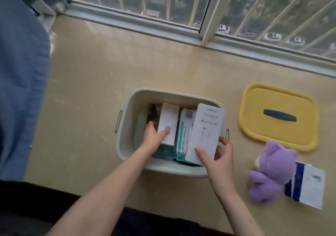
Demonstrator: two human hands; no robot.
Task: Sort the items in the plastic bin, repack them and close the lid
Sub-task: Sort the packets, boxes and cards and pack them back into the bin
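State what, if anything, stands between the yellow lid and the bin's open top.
The white flat box, pinched by the right hand, sticks up over the bin's right rim, facing the yellow lid; the left hand grips a white carton inside.

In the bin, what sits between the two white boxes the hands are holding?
Head view: a teal-and-white packet with a barcode lies between the small white box in the left hand and the flat white box in the right hand.

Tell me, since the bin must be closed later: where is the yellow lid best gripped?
Probably by the dark blue handle across the middle of the yellow lid, reaching from above: the lid lies flat on the floor, handle up, and its low rim looks hard to pinch.
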